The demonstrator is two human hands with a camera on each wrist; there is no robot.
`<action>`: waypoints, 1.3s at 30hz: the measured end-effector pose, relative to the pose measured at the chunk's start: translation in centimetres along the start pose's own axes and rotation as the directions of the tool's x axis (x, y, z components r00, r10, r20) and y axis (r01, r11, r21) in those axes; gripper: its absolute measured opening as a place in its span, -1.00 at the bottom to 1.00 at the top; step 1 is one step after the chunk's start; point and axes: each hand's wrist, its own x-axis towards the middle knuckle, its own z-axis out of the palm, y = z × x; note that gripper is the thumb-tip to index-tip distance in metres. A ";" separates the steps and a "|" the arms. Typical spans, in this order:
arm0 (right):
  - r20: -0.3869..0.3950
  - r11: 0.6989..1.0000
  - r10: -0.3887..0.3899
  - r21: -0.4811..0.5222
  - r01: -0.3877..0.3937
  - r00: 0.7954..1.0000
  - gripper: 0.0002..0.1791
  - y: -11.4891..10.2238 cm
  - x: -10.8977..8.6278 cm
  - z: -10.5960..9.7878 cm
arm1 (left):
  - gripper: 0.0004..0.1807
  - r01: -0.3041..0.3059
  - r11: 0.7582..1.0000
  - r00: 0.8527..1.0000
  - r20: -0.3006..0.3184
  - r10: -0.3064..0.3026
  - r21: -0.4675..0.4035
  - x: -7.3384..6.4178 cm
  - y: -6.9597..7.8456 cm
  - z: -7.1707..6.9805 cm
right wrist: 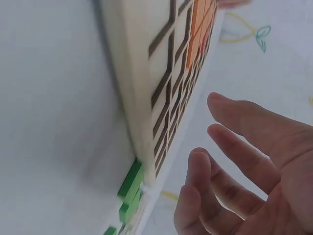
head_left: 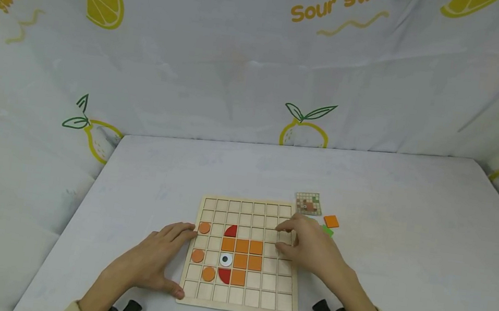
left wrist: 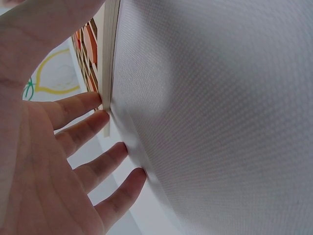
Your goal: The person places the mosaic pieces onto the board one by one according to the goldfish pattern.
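Note:
A wooden grid board [head_left: 236,308] lies on the white cloth, bearing orange square tiles [head_left: 242,246], orange discs [head_left: 208,274], two red quarter-circle pieces [head_left: 224,277] and a white eye disc [head_left: 226,259]. My left hand [head_left: 150,260] rests at the board's left edge, fingers spread, thumb at the near corner. In the left wrist view two fingertips touch the rim. Over the board's right columns hovers my right hand [head_left: 315,245], thumb and index finger apart. Nothing shows between its loosely bent fingers in the right wrist view.
A small pattern card [head_left: 308,203] lies beyond the board's far right corner. Near it are a loose orange square [head_left: 331,221] and green pieces [right wrist: 130,181], partly hidden by the right hand in the head view. Printed cloth walls [head_left: 242,70] stand behind and beside the table.

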 end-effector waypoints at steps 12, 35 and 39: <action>-0.048 1.000 -0.010 0.015 0.011 0.999 -0.70 3.6 0.8 -2.7 | 0.34 -0.015 1.000 1.000 -0.005 0.015 0.010 -0.1 0.0 -0.1; -0.045 0.998 0.057 -0.024 -0.058 0.997 -0.70 8.7 1.6 -4.1 | 0.33 -0.008 1.000 1.000 0.005 0.008 0.006 0.0 0.0 -0.1; -0.005 0.998 0.061 -0.020 -0.061 0.998 -0.69 9.1 1.6 -4.1 | 0.33 -0.006 1.000 1.000 0.005 0.006 0.004 0.0 0.1 -0.2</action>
